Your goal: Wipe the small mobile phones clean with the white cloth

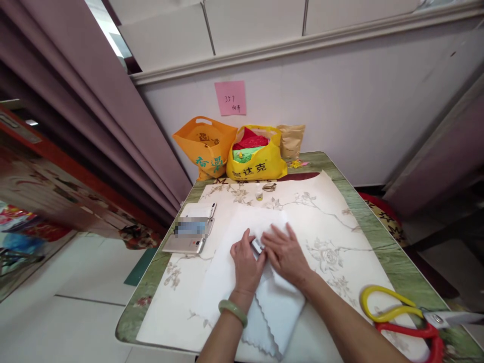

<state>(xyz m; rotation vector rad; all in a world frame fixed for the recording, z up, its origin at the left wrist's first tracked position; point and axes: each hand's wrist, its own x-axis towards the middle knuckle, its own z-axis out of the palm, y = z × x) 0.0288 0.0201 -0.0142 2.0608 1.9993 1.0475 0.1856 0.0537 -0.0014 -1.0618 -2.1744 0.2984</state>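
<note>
Atop white cloth (280, 307), left hand (247, 264) beside right hand (285, 254), seemingly flat.

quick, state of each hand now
Left hand: on white scallop-edged cloth, beside small grey object; grip cannot be told.
Right hand: open, flat on the cloth.

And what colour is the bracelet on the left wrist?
The bracelet is pale green; head view.

Green table (397, 267), floral sheet (333, 237), scissors (412, 330), yellow bag (257, 166)
</note>
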